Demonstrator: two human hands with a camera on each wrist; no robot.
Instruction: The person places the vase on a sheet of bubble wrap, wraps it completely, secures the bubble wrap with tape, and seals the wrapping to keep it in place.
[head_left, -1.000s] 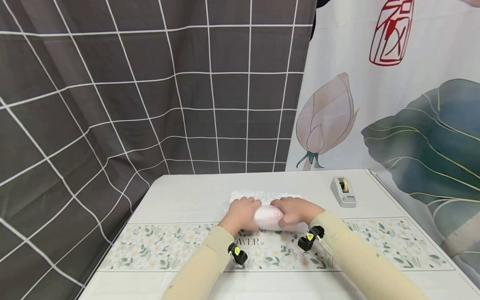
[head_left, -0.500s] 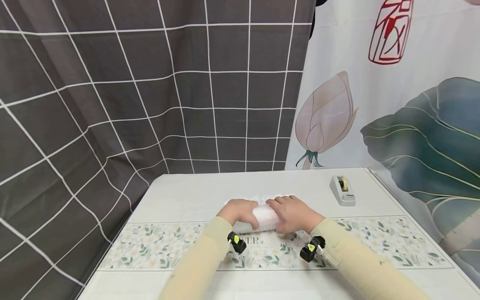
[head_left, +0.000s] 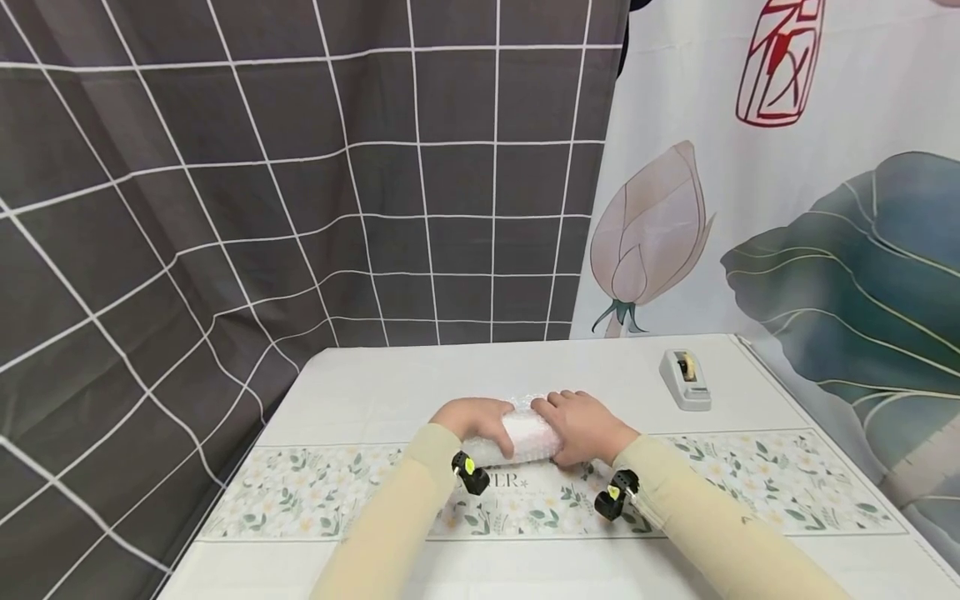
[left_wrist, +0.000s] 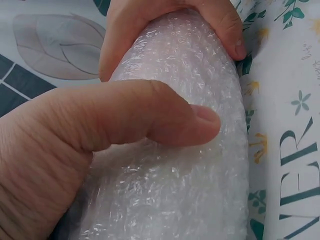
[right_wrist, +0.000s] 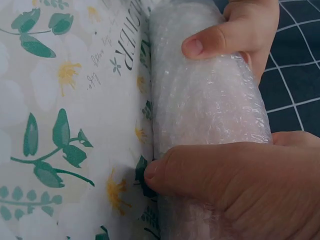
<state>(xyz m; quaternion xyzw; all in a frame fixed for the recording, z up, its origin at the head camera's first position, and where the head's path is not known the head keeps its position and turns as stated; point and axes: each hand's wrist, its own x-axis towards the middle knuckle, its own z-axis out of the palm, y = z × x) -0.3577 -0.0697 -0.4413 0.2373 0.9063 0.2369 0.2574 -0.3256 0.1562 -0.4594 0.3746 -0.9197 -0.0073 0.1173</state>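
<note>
A roll-shaped bundle in clear bubble wrap (head_left: pixel 525 433), whitish with a pink tint inside, lies crosswise on the table. My left hand (head_left: pixel 474 418) grips its left part, thumb laid over the top in the left wrist view, the other fingers hidden behind the far side. On the right part my right hand (head_left: pixel 588 429) curls round the bundle; in the right wrist view the right thumb (right_wrist: pixel 200 167) reaches across to the near side, by the tablecloth. What the wrap encloses cannot be made out.
A grey tape dispenser (head_left: pixel 686 380) with a yellowish roll stands at the table's back right. The white tablecloth (head_left: pixel 360 383) has a floral band across it. A dark grid curtain (head_left: pixel 465 183) and a lotus-print curtain (head_left: pixel 675 242) hang behind the table.
The flat bubble wrap seen beyond the bundle has mostly gone from view, leaving a fuller roll. My left hand has shifted slightly left and turned, and my right hand has regripped the right part.
</note>
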